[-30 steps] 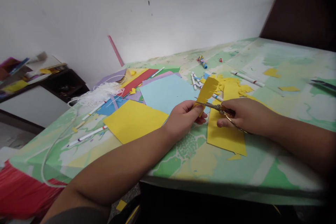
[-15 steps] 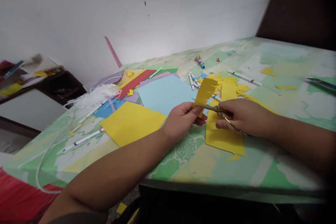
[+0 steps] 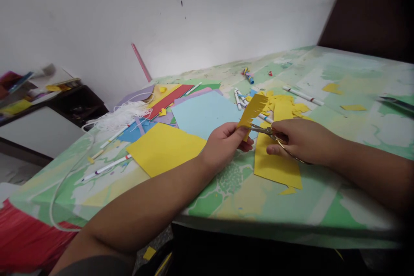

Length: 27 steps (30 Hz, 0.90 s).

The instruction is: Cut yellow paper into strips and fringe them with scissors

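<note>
Between the thumb and fingers of my left hand (image 3: pixel 224 144) is a yellow paper strip (image 3: pixel 254 110), its right edge cut into a fringe. My right hand (image 3: pixel 302 141) grips the handles of a pair of scissors (image 3: pixel 265 130). The blades point left and meet the strip's edge close to my left fingertips. How far apart the blades are is hard to tell. Beneath the scissors lies a yellow sheet (image 3: pixel 276 166), partly covered by my right hand. Small yellow scraps (image 3: pixel 287 190) are by its lower edge.
A light blue sheet (image 3: pixel 207 110), another yellow sheet (image 3: pixel 166 148) and a red strip (image 3: pixel 171 101) lie left of centre. White string (image 3: pixel 129 116) is heaped at the left. Several markers (image 3: pixel 304 95) are scattered about. A dark pointed object (image 3: pixel 396 103) rests at the right.
The yellow strip leans further right, and the scissors have shifted slightly along its fringed edge. Both hands keep their holds. The whole view has drifted a little.
</note>
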Tool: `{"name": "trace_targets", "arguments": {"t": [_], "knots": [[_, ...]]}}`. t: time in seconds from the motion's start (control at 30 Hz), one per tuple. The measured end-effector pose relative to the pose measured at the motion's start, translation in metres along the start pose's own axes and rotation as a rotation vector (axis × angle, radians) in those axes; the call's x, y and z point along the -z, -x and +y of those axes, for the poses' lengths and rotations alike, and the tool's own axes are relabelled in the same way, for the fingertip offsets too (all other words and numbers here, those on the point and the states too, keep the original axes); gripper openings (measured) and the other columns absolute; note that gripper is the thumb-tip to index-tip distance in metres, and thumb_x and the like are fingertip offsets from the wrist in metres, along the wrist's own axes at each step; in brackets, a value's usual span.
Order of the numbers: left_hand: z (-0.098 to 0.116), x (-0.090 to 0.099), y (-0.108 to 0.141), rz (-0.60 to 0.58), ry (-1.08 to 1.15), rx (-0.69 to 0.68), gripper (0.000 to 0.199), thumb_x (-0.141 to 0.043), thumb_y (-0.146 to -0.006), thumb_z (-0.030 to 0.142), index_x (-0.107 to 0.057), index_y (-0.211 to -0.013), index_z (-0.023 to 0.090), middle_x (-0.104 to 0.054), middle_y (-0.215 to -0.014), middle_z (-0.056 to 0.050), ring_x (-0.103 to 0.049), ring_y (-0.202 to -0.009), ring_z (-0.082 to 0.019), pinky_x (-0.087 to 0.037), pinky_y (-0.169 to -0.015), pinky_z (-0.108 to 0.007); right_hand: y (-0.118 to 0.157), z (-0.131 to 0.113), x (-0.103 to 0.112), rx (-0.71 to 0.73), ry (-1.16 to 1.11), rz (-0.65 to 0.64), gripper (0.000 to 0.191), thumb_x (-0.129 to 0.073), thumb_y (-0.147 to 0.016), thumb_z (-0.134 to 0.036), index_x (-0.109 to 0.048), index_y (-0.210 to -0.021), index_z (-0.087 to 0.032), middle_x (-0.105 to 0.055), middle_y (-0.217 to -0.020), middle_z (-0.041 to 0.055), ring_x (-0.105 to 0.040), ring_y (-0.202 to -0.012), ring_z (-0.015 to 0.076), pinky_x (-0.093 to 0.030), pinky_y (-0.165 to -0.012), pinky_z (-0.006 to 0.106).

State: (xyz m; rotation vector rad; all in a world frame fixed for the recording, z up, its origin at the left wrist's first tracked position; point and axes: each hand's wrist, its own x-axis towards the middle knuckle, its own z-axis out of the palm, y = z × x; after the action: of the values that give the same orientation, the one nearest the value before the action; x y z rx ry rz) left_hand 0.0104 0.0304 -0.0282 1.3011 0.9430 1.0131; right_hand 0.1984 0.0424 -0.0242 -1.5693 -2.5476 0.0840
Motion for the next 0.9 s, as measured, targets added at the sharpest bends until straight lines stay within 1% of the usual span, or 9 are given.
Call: {"name": "trace_targets", "arguments": {"t": [0.17, 0.27, 0.47, 0.6, 0.7, 0.77, 0.9], "knots": [[-0.0029, 0.0014, -0.0028, -0.001, 0.056, 0.015, 0.016, -0.05, -0.073, 0.03, -0.051, -0.073, 0.014, -0.056, -0.059, 0.001, -0.054, -0.05, -0.008, -0.045, -0.057, -0.026, -0.0009, 0.0012, 0.0001, 0.047, -0.024, -0.029, 0.045, -0.038, -0.066, -0.064, -0.043, -0.06, -0.019, -0.049, -0.058, 0.0015, -0.042, -0.05, 0.0124, -0.022, -0.046, 0.024], [-0.0029, 0.0016, -0.003, -0.009, 0.066, 0.014, 0.014, -0.05, -0.073, 0.028, -0.052, -0.073, 0.013, -0.057, -0.061, 0.001, -0.055, -0.052, -0.008, -0.046, -0.058, -0.025, -0.0013, 0.0011, -0.0001, 0.04, -0.024, -0.028, 0.045, -0.038, -0.066, -0.064, -0.043, -0.061, -0.019, -0.049, -0.058, 0.001, -0.041, -0.05, 0.012, -0.022, -0.046, 0.024], [-0.0016, -0.0015, -0.0017, -0.053, 0.015, 0.003, 0.015, -0.05, -0.073, 0.027, -0.053, -0.073, 0.012, -0.059, -0.063, -0.001, -0.055, -0.052, -0.007, -0.045, -0.056, -0.022, -0.0012, -0.0014, -0.0014, 0.025, -0.018, -0.02, 0.041, -0.041, -0.066, -0.06, -0.042, -0.058, -0.019, -0.049, -0.055, 0.0005, -0.039, -0.047, 0.0114, -0.02, -0.045, 0.023], [-0.0005, -0.0027, -0.0013, -0.035, -0.018, -0.007, 0.013, -0.051, -0.072, 0.026, -0.052, -0.07, 0.013, -0.058, -0.061, 0.0, -0.055, -0.051, -0.007, -0.045, -0.055, -0.022, -0.0002, -0.0006, -0.0016, -0.01, -0.003, -0.017, 0.04, -0.045, -0.064, -0.059, -0.042, -0.055, -0.02, -0.049, -0.052, -0.0001, -0.04, -0.048, 0.0126, -0.02, -0.044, 0.024], [0.0002, -0.0016, -0.0008, -0.02, -0.064, -0.02, 0.012, -0.05, -0.071, 0.024, -0.052, -0.067, 0.013, -0.057, -0.059, 0.0, -0.054, -0.052, -0.007, -0.044, -0.056, -0.023, -0.0001, 0.0014, -0.002, -0.017, -0.007, -0.009, 0.04, -0.044, -0.064, -0.06, -0.043, -0.057, -0.02, -0.05, -0.055, 0.0003, -0.041, -0.049, 0.0129, -0.02, -0.044, 0.024], [0.0006, -0.0006, -0.0005, -0.025, -0.078, -0.019, 0.014, -0.049, -0.072, 0.026, -0.052, -0.066, 0.013, -0.057, -0.06, 0.0, -0.054, -0.052, -0.007, -0.044, -0.057, -0.024, -0.0005, 0.0023, -0.0023, -0.006, -0.02, -0.013, 0.041, -0.042, -0.065, -0.061, -0.043, -0.058, -0.02, -0.05, -0.056, 0.0005, -0.041, -0.048, 0.0127, -0.021, -0.045, 0.024], [0.0011, 0.0011, -0.0002, -0.029, -0.049, -0.009, 0.015, -0.049, -0.072, 0.029, -0.051, -0.07, 0.014, -0.057, -0.06, 0.001, -0.053, -0.052, -0.007, -0.044, -0.057, -0.024, -0.0014, 0.0024, -0.0025, 0.004, -0.039, -0.034, 0.043, -0.039, -0.066, -0.063, -0.042, -0.058, -0.02, -0.05, -0.056, 0.0005, -0.041, -0.048, 0.0123, -0.022, -0.044, 0.024]]}}
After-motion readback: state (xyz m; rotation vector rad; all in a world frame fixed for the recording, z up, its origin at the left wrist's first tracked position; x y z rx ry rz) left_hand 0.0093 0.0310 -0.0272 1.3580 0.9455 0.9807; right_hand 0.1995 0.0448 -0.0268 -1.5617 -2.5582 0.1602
